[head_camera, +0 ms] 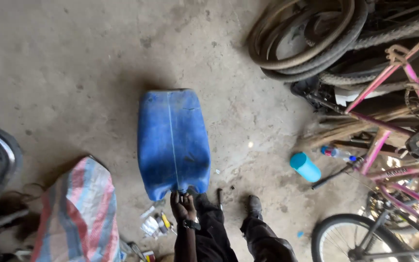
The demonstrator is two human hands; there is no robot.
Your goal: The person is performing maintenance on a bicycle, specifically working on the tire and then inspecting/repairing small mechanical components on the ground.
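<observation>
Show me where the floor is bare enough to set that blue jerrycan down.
Bare concrete floor lies beyond and left of the blue jerrycan, and between it and the cup. Crowded: tyres and pink bike frames right, striped sack left.

The jerrycan (173, 143) hangs over the concrete floor (73, 63), its near end at the left hand (183, 207). A woven sack (81, 208) lies to its left, a plastic cup (305, 167) to its right, beside what may be a bottle (338, 154). Tyres (306, 43) are piled behind the bicycle frame (389, 131).
</observation>
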